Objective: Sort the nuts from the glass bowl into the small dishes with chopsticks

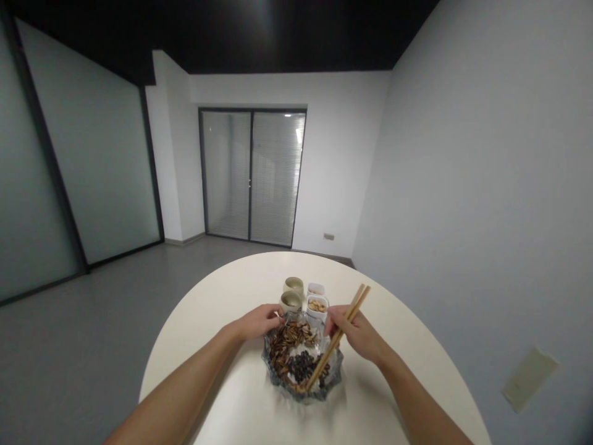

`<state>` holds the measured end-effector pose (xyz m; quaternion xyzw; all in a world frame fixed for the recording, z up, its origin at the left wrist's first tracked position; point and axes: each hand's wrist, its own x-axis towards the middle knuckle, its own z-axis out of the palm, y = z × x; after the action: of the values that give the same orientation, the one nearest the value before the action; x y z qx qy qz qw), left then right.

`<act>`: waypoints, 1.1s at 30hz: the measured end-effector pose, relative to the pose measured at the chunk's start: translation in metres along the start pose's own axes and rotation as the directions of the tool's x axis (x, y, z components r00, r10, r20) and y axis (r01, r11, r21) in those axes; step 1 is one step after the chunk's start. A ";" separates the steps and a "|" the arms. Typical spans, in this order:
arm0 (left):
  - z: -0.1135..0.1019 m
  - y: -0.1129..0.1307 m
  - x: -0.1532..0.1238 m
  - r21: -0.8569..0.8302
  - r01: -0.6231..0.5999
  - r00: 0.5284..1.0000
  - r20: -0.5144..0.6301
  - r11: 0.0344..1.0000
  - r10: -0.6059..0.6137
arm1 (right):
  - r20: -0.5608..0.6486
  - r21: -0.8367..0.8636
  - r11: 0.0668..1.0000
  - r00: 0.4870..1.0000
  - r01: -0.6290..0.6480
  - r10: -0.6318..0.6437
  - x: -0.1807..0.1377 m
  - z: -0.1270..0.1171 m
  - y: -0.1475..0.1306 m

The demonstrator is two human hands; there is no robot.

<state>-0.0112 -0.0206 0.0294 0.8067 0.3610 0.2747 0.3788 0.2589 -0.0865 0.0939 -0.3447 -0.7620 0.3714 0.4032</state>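
- I have a round white table (245, 405) under me, its curved edge sweeping around at left, far side and right.
- On the left, a wide stretch of tabletop runs between my left forearm and the edge; on the right, another runs from my right forearm to the edge, with the white wall (486, 185) beyond.
- At the far side, the table reaches past the cups, and grey floor (185, 284) lies between it and the glass doors (252, 176).
- The glass bowl (303, 395) sits near the middle of the table, between both forearms, its scalloped rim well inside the edge.
- My left hand (259, 321) comes in from the near left, palm down, fingers bent at the bowl's far-left rim; I cannot tell whether they clasp it.
- My right hand (354, 330) reaches in from the near right, fingers closed around wooden chopsticks (327, 356) that slant down left, tips inside the bowl at its near side.
- In the bowl, brown seeds (280, 346) lie left and far, dark beans (302, 366) around the middle.
- Just beyond the bowl stand two pale cups (291, 301) and, to their right, two white containers (316, 314); the nearer one holds pale nuts.
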 end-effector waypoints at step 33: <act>0.000 -0.007 0.001 0.000 -0.015 1.000 0.002 1.000 0.015 | -0.210 -0.097 0.990 0.970 0.102 -0.120 0.005 -0.004 -0.002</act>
<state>-0.0130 -0.0165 0.0233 0.8097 0.3545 0.2768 0.3769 0.2600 -0.0818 0.0987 -0.3567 -0.7472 0.2756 0.4883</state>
